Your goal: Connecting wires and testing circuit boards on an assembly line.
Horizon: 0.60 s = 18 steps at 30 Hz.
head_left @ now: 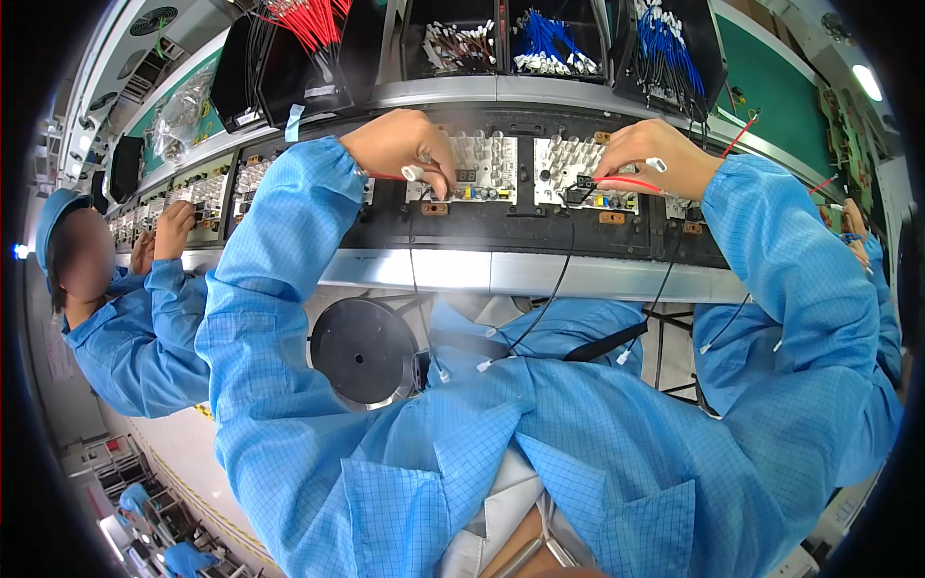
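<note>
My left hand is closed in a pinch over the left edge of a circuit board. From its fingers sticks a red wire with a white plug. My right hand is also pinched, above a second circuit board. Another red wire runs under these fingers, and a white plug shows against the hand. My fingers partly hide both boards. Black wires, one of them a thin lead, hang from the boards over the bench edge, white plugs at their ends.
Black bins behind the boards hold red wires, brown wires, blue wires and blue-black wires. A metal rail borders the bench front. A co-worker works at left; another person's hand shows at right. A round stool stands below.
</note>
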Tool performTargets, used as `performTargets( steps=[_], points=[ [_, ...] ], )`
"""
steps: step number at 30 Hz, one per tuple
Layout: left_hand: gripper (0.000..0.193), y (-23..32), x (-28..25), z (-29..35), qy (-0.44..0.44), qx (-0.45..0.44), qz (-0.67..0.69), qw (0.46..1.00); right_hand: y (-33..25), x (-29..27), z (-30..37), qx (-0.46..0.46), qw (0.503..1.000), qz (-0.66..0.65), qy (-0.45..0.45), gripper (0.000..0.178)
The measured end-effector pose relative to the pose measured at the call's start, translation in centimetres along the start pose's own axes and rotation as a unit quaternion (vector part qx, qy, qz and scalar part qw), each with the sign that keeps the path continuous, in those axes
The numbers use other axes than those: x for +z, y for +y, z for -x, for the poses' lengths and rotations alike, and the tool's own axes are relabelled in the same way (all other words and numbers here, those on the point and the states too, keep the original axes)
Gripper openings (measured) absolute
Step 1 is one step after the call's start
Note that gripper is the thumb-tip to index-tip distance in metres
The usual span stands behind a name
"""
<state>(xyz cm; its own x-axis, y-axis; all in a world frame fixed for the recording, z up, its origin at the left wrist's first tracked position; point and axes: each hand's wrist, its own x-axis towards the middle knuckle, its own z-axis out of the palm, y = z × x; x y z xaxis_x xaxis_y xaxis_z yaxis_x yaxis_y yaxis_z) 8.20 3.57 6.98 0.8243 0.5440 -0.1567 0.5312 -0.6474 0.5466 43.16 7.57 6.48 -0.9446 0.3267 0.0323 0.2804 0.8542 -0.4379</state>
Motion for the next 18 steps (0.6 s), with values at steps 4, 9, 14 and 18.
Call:
performTargets(
  steps=[4,9,14,18],
  points=[
    [0.018,-0.9,-0.6,0.1,0.017,-0.008,-0.057,0.998,-0.1,0.1,0.0,-0.046,0.998,0.033,0.018,0.014],
    [0.013,-1.0,-3.1,0.5,0.067,-0.033,-0.127,0.989,-0.7,0.1,-0.4,-0.112,0.989,0.092,0.009,0.011],
    [0.015,-3.2,-5.5,-3.1,0.152,-0.016,-0.239,0.959,-1.8,-0.5,-0.7,-0.15,0.981,0.122,0.018,0.02],
    [0.017,-4.7,-6.5,-8.7,0.199,0.062,-0.314,0.926,-2.9,-1.3,-0.9,-0.183,0.971,0.156,-0.006,0.007]
  ],
)
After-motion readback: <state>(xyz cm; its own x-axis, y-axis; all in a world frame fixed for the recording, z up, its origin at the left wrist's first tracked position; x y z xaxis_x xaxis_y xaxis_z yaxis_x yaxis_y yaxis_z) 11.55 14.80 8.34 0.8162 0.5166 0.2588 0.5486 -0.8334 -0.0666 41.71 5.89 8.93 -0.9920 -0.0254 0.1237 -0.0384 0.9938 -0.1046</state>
